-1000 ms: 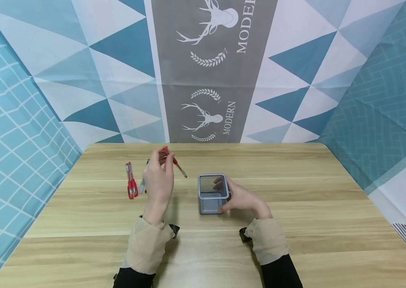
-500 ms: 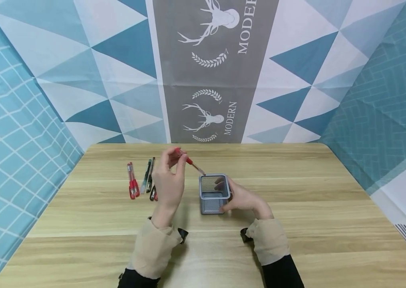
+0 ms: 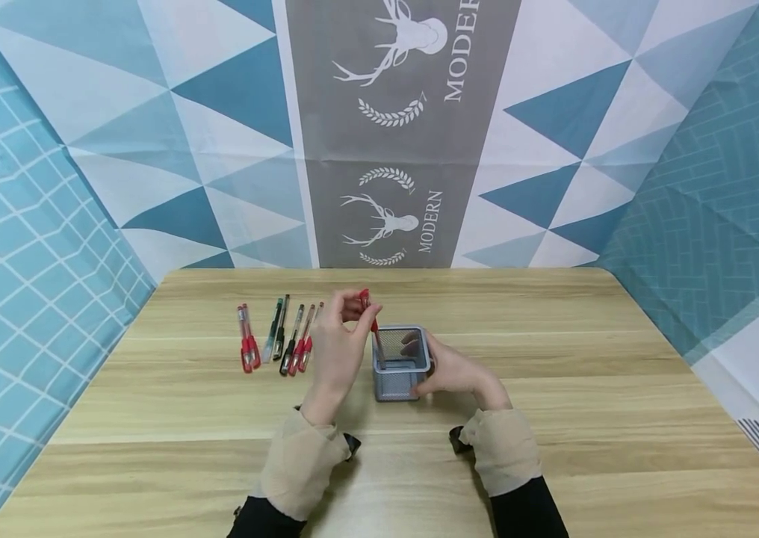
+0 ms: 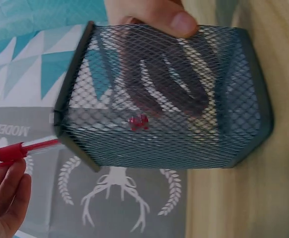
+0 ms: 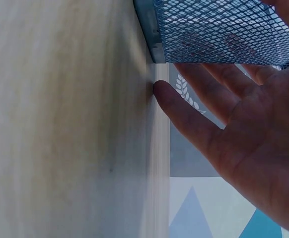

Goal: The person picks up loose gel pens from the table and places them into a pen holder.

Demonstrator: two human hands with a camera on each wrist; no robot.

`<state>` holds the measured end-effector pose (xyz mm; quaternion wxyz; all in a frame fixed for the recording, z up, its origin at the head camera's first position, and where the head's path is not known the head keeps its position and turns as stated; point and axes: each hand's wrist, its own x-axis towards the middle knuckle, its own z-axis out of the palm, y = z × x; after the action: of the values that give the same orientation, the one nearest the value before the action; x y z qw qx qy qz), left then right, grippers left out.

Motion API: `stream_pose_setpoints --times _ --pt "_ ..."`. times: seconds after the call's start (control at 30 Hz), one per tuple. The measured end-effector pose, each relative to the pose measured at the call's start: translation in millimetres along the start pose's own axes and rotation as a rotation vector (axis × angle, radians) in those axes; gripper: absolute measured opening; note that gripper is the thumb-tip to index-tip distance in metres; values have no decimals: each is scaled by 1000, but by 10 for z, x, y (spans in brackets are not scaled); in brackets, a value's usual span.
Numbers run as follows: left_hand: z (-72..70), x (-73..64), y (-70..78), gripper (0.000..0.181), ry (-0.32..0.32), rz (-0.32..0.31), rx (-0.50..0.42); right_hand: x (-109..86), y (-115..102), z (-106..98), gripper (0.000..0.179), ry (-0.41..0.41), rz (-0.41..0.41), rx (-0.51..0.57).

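In the head view my left hand [image 3: 335, 355] pinches a red-capped gel pen [image 3: 376, 336] between thumb and fingers. The pen tilts, with its lower end inside the open top of a grey-blue mesh pen holder [image 3: 396, 385]. My right hand [image 3: 455, 369] grips that holder from its right side, thumb in front and fingers behind. Through the mesh in the left wrist view, the pen's small red tip part [image 4: 138, 122] shows inside. Right wrist view: the holder [image 5: 209, 34] stands on the table beside my right palm [image 5: 263, 134].
Left of the holder, several pens lie roughly side by side on the wooden table [image 3: 588, 388]: a red pair [image 3: 249, 340], a teal pen [image 3: 273, 332], black pens [image 3: 292, 344] and more red pens [image 3: 308, 345]. A patterned cloth [image 3: 379, 134] hangs behind the table.
My left hand has carried the red pen rightward from over the other pens, and its lower end has gone down into the holder. The right hand stays on the holder.
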<state>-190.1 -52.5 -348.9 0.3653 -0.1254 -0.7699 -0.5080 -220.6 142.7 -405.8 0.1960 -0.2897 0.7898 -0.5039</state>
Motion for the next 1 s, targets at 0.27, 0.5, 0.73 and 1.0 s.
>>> stream_pose_setpoints --times 0.27,0.5,0.73,1.0 --pt "87 -65 -99 31 -71 -29 79 -6 5 17 83 7 -7 8" --pt "142 -110 -142 31 -124 -25 148 -5 -2 22 86 8 -5 13" --pt "160 -116 -154 34 -176 -34 236 -10 -13 16 86 9 -1 18" --pt "169 -126 -179 41 -236 -34 342 -14 -14 13 87 2 0 33"
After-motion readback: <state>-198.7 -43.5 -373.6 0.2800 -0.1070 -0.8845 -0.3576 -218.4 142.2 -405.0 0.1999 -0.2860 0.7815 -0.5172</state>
